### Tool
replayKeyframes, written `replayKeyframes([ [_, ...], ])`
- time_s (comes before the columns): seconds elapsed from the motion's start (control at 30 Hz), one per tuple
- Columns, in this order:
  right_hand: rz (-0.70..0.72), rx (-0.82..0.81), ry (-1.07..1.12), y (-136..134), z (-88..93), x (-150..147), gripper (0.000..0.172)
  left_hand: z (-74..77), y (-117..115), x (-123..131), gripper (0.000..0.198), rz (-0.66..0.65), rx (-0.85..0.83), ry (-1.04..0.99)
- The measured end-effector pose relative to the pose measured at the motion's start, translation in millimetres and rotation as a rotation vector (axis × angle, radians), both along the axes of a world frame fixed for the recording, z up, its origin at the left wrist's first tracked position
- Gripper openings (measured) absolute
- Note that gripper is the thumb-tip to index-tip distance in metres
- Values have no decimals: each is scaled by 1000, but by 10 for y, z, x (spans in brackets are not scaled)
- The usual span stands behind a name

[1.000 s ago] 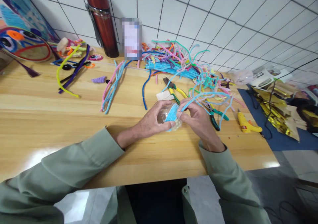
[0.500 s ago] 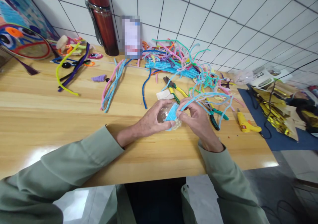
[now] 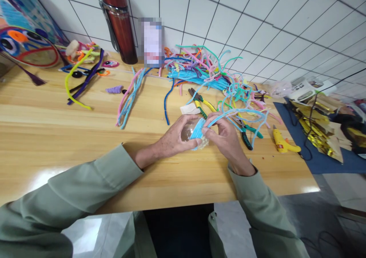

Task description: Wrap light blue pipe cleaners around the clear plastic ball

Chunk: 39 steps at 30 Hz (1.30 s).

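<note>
A clear round ball (image 3: 187, 131), partly wrapped with a band of light blue pipe cleaner, is held above the table's front half. My left hand (image 3: 177, 136) is closed round its left side, thumb on the blue band. My right hand (image 3: 221, 134) pinches a light blue pipe cleaner (image 3: 240, 111) against the ball's right side; its long loose strands trail off to the right. A pale, bumpy covering shows under the ball's lower right. The fingertips behind the ball are hidden.
Pliers with yellow handles (image 3: 210, 104) and green-handled cutters (image 3: 247, 134) lie just beyond my hands. Pipe cleaners (image 3: 197, 76) are heaped along the tiled wall. A yellow glue gun (image 3: 283, 141) rests at right. A red thermos (image 3: 120, 25) and a blurred phone (image 3: 152, 42) stand behind.
Almost nothing differs. My right wrist has shifted very slightly, and both hands keep their hold on the ball and the pipe cleaner.
</note>
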State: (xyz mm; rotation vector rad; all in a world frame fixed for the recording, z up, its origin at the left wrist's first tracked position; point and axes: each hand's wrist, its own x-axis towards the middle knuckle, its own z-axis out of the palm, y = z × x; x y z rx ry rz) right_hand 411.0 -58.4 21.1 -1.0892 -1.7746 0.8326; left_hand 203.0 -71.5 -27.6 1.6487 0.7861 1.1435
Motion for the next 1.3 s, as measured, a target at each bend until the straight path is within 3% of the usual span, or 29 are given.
replayKeyframes([
  [0.33, 135, -304, 203, -17, -53, -40, 23, -27, -1, -13, 67, -6, 27, -18],
  [0.93, 186, -341, 260, -68, -61, -94, 28, -51, -10, 13, 58, -97, -84, -208],
  [1.3, 223, -380, 373, -39, -82, -76, 23, -53, -1, 1, 60, -58, -90, -164],
])
